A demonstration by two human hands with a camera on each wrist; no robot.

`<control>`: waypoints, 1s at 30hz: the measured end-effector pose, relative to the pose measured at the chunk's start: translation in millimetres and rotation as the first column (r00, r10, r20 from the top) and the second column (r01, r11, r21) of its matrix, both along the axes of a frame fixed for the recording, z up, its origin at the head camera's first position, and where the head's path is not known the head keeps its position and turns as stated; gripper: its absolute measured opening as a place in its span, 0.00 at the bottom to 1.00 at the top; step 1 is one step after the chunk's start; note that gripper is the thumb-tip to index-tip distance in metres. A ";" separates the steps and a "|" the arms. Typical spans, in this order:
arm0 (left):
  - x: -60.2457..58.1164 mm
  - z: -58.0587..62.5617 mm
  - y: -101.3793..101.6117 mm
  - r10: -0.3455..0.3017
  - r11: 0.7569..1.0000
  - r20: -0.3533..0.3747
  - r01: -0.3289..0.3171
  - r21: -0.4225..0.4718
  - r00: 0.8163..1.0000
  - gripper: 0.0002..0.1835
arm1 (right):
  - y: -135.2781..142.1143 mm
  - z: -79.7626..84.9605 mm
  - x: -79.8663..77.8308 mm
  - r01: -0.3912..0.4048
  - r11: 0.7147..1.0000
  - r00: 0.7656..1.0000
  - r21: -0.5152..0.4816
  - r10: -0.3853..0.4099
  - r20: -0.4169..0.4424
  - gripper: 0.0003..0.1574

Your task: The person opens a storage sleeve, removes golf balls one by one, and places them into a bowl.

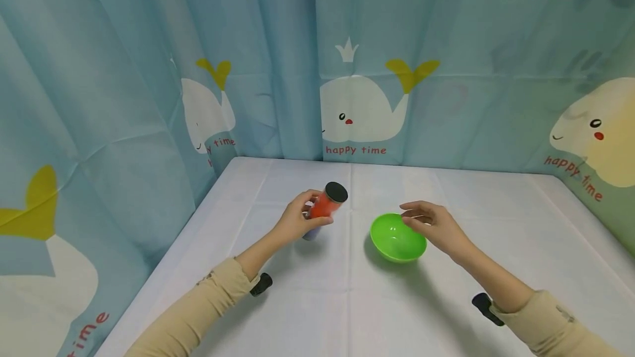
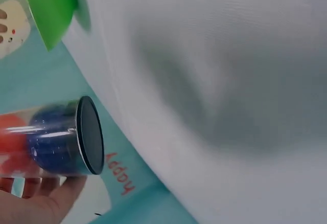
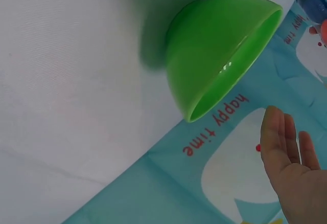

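My left hand (image 1: 295, 219) grips a clear tube (image 1: 324, 205) that is tilted, its black-capped upper end leaning to the right. Inside, red or orange and dark blue balls show through the wall, with the blue at the lower end. In the left wrist view the tube (image 2: 53, 137) has a dark cap at that lower end, and my thumb and fingers (image 2: 56, 198) lie along its side. To the right, a bright green bowl (image 1: 397, 238) stands on the table. My right hand (image 1: 439, 227) is beside the bowl's right rim, holding nothing. The right wrist view shows this hand (image 3: 291, 168) apart from the bowl (image 3: 219, 45), its fingers extended.
A white cloth covers the table (image 1: 347, 313). Blue curtains (image 1: 283, 43) printed with whales hang along the back and sides of the table. Black wrist-camera parts (image 1: 261, 284) stick out from both sleeves.
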State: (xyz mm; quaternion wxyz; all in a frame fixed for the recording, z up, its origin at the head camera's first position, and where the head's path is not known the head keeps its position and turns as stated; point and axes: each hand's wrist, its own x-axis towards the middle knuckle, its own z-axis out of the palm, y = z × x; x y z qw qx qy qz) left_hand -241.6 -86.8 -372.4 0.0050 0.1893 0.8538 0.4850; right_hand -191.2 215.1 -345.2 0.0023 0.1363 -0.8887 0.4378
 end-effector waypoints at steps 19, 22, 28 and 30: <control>16.9 11.4 19.8 -0.039 0.997 -0.185 0.026 -0.071 0.982 0.29 | -27.8 5.6 -0.3 -0.077 0.972 0.992 -0.223 0.096 0.079 0.30; 20.0 11.5 22.3 -0.048 0.993 -0.268 0.017 -0.117 0.962 0.28 | -31.8 5.4 0.0 -0.079 0.962 0.989 -0.262 0.109 0.102 0.31; 25.0 12.6 26.2 -0.066 0.983 -0.352 0.000 -0.186 0.934 0.29 | -39.0 5.8 1.0 -0.081 0.952 0.984 -0.296 0.123 0.127 0.33; 26.1 12.7 27.8 -0.076 0.979 -0.359 0.001 -0.204 0.930 0.30 | -40.8 6.3 1.2 -0.069 0.954 0.984 -0.293 0.113 0.136 0.33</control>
